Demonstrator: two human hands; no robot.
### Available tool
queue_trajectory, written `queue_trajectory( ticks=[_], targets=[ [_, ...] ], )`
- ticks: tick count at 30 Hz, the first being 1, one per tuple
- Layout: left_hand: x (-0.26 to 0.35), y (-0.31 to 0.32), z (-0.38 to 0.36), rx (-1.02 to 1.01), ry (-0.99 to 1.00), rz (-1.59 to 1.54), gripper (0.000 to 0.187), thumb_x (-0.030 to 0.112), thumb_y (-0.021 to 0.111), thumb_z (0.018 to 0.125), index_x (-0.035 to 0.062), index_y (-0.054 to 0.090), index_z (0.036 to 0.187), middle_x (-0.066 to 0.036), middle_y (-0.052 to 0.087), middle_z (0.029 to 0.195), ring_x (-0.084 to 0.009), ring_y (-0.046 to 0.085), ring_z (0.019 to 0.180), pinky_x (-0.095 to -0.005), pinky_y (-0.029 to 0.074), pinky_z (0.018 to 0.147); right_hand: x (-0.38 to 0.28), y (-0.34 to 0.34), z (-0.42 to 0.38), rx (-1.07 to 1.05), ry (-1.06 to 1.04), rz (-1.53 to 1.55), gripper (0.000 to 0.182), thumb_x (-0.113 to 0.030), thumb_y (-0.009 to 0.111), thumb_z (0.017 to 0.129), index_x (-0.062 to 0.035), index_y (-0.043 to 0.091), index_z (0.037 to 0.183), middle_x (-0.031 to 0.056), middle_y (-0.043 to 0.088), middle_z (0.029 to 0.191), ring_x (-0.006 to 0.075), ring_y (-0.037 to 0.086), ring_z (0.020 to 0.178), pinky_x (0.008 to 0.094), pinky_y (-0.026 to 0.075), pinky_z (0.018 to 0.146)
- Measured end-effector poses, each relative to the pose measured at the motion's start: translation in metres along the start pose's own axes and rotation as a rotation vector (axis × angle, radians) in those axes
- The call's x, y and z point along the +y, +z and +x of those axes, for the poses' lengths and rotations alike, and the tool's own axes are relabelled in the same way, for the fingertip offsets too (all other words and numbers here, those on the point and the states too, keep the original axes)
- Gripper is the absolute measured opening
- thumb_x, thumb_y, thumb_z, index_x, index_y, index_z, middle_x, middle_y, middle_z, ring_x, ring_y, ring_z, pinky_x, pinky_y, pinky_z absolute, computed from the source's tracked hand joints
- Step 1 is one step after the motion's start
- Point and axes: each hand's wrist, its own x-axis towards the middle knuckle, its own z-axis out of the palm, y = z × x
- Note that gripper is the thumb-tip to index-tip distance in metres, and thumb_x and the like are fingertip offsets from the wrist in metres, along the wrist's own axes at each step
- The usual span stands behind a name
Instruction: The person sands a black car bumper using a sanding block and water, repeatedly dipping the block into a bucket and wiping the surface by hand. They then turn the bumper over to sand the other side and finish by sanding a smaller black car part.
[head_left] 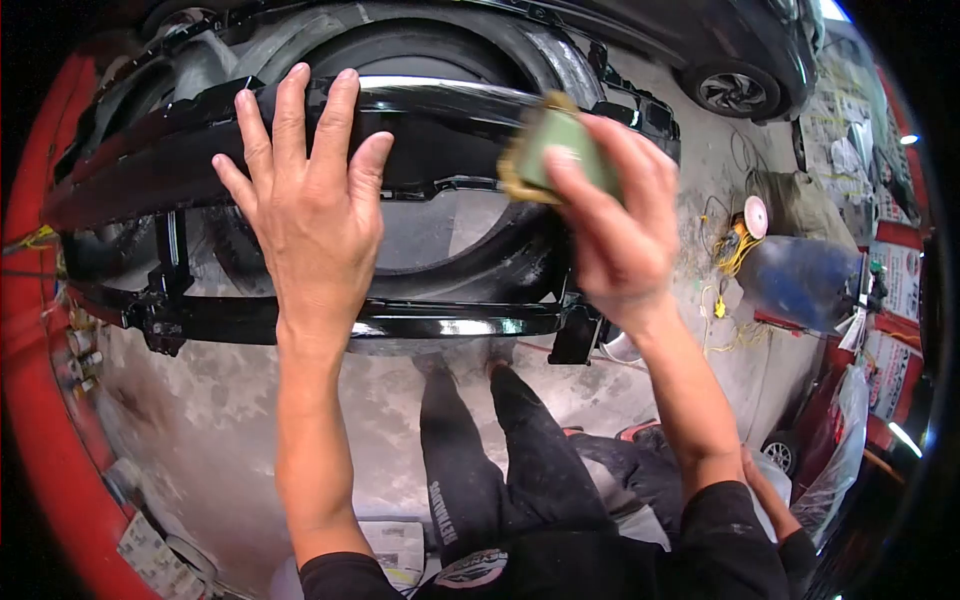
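Observation:
A glossy black car bumper part (435, 150) lies across tires, a pale streak of light along its upper edge. My left hand (315, 200) rests on it with fingers spread, holding nothing. Over the part's right half, my right hand (630, 205) grips a green block with a yellowish sheet around its edges (550, 150), which looks like a sanding block. Motion blurs the block, and whether it touches the surface cannot be made out. Nearer my body runs a lower black bar (450, 320) of the same piece.
Large tires (430, 50) lie under and behind the part. A dark car (720, 50) stands at the upper right. On the right floor are a disc tool with a yellow cord (752, 218) and a blue container (800, 280). Another person's arm (770, 495) shows at lower right.

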Motion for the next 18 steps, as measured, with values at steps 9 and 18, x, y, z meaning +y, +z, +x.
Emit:
queue_trajectory(
  ticks=[9,18],
  targets=[
    [0.004,0.000,-0.004,0.027,-0.024,-0.079,0.053,0.038,0.064,0.110,0.0317,0.056,0.161,-0.005,0.042,0.174,-0.0427,0.028,0.165,-0.0787,0.020,0.125,-0.005,-0.009,0.012,-0.083,-0.013,-0.033,0.054,-0.001,0.074,0.076,-0.0107,0.079,0.129,0.0214,0.068,0.137,0.0414,0.063,0.121,0.0514,0.053,0.102],
    [0.008,0.001,-0.003,0.023,-0.022,-0.083,0.053,0.038,0.063,0.110,0.0325,0.055,0.162,-0.003,0.040,0.175,-0.0408,0.026,0.165,-0.0779,0.019,0.126,-0.003,-0.007,0.018,-0.114,-0.021,0.020,0.052,-0.001,0.073,0.079,-0.0118,0.078,0.129,0.0204,0.068,0.139,0.0425,0.063,0.123,0.0515,0.052,0.104]
  ],
)
